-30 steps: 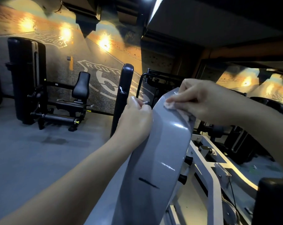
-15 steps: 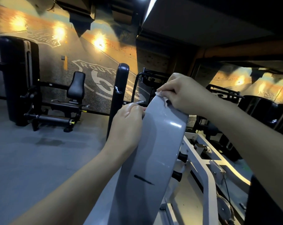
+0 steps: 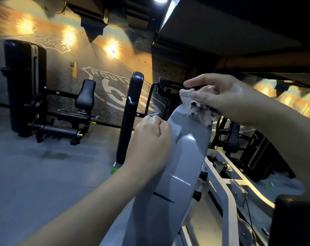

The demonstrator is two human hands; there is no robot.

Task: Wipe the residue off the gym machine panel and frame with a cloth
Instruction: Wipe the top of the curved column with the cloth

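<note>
With the left hand (image 3: 150, 139) clenched on the left edge of the grey panel (image 3: 177, 174) and the right hand (image 3: 227, 98) pinching the soiled cloth (image 3: 196, 109) at its top, better turn a clean face down and press through the dark streaks (image 3: 178, 137).

One left hand (image 3: 150, 139), one right hand (image 3: 220, 96), one cloth (image 3: 198, 107), one panel (image 3: 177, 174) (two dark streaks (image 3: 164, 197)), one thin stick (image 3: 155, 114).

Floor (image 3: 44, 183) beneath white machine frame (image 3: 229, 215)
</note>
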